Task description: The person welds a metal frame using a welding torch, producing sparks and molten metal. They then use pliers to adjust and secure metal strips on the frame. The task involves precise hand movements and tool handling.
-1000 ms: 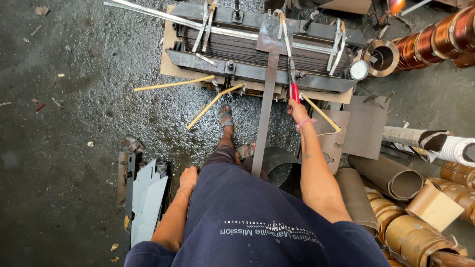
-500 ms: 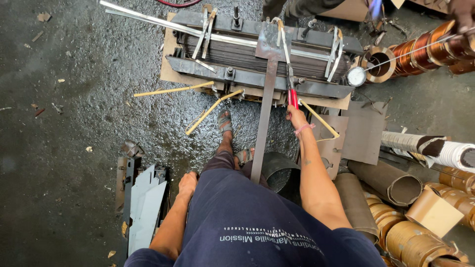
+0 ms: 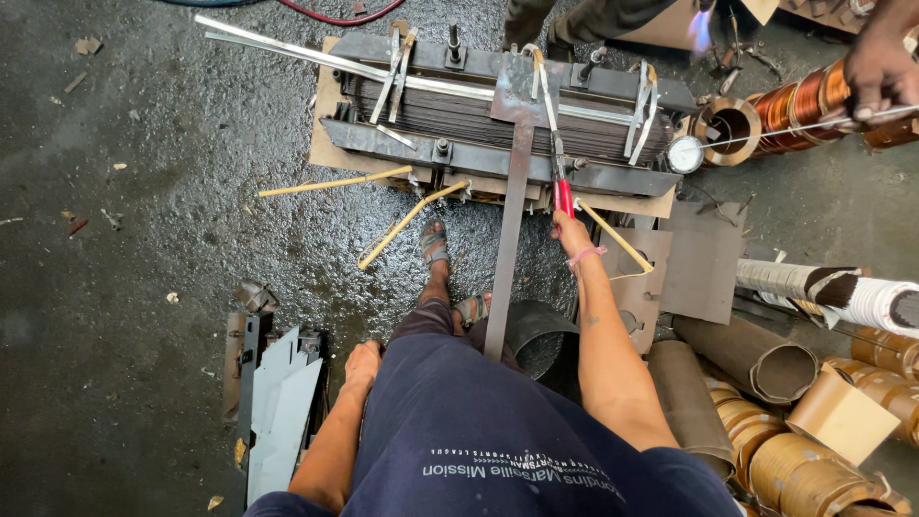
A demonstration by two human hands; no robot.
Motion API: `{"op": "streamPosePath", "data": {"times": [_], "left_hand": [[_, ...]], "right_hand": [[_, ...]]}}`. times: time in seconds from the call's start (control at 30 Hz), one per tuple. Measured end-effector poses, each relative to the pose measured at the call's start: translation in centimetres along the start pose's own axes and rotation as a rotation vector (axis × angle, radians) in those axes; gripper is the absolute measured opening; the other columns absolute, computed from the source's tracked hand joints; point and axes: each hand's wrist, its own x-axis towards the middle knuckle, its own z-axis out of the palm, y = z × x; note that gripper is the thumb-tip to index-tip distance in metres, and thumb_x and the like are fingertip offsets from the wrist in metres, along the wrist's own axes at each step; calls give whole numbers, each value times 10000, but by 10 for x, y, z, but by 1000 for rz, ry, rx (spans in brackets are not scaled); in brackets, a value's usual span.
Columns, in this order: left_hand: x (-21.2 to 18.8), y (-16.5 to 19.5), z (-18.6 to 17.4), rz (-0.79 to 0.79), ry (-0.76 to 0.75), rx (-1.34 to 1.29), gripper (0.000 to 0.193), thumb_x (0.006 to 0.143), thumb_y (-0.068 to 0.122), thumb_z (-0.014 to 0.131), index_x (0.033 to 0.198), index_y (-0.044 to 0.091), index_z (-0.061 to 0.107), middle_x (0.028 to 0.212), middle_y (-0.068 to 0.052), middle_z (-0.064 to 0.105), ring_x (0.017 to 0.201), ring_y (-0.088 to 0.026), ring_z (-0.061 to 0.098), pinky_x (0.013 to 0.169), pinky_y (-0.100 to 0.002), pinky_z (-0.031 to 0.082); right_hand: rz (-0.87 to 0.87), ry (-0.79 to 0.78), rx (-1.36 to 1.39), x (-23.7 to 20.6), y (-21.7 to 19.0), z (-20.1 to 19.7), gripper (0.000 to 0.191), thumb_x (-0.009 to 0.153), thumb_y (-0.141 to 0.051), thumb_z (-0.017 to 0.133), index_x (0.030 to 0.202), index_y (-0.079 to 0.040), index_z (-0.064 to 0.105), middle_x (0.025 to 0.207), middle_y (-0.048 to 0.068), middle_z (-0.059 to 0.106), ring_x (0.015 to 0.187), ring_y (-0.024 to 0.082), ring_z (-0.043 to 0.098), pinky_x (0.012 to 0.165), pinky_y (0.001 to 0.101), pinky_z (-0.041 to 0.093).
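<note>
Both hands are mine to report, near first: left hand (image 3: 362,362) rests on my knee w/ fingers loose, grasping nothing, prob. just bracing me while I lean fwd. Right hand (image 3: 569,230) is stretched out and clenched round the red-handled tool (image 3: 562,196), whose thin metal shaft runs up across the laminated steel core (image 3: 498,117) lying on the wet floor in front of my sandalled foot (image 3: 434,242). I judge the grip is low on the handle for reach and leverage, arm nearly straight. Between my legs a long flat steel bar (image 3: 509,225) runs from near my lap up to the core's clamp frame, just left of the tool, so it crowds that side. Yellow strips (image 3: 410,218) lie loose by the core's near edge. At my left, a stack of cut sheet pieces (image 3: 280,407); at my right, rolled brown paper tubes (image 3: 756,359) and copper coils (image 3: 795,101) further off. Far right top, another person's hand (image 3: 876,67) holds a thin rod; a small flame shows near it.
</note>
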Motion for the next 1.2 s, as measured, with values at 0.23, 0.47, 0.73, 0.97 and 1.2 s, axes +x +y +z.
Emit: {"op": "streamPosePath", "data": {"times": [0.23, 0.47, 0.73, 0.97, 1.2], "left_hand": [[-2, 1, -3, -10, -19, -17, 345, 957, 296, 560, 1184, 108, 738, 1253, -233, 688, 1199, -390, 654, 1016, -463, 526], [-3, 4, -6, 1, 3, -7, 343, 963, 282, 544, 1183, 94, 730, 1252, -241, 676, 1192, -401, 649, 1003, -475, 524], [-2, 4, -8, 1, 7, -24, 342, 951, 300, 571, 1160, 90, 742, 1222, -244, 691, 1173, -401, 661, 998, -473, 531], [-3, 3, -8, 5, 19, -47, 340, 943, 331, 600, 1142, 103, 755, 1197, -245, 703, 1166, -401, 665, 993, -470, 533], [-3, 3, -8, 7, 21, -28, 340, 943, 343, 604, 1141, 113, 757, 1209, -234, 696, 1166, -393, 663, 988, -466, 533]], "right_hand": [[24, 11, -11, 0, -2, 1, 344, 848, -389, 596, 841, -48, 637, 746, 15, 577, 677, 124, 517, 641, 287, 361], [11, -1, 25, 0, -5, 1, 342, 855, -376, 602, 838, -37, 642, 745, 10, 581, 671, 118, 523, 639, 277, 371], [19, -9, -13, 0, -5, 0, 334, 845, -389, 585, 832, -60, 641, 710, 26, 588, 646, 122, 467, 627, 282, 338], [42, -8, -32, -3, -8, -1, 335, 826, -398, 590, 828, -67, 644, 711, 23, 590, 631, 126, 429, 612, 292, 317], [16, -45, 33, -1, -4, 0, 313, 842, -377, 594, 810, -68, 621, 714, 22, 576, 643, 120, 457, 623, 288, 334]]}}
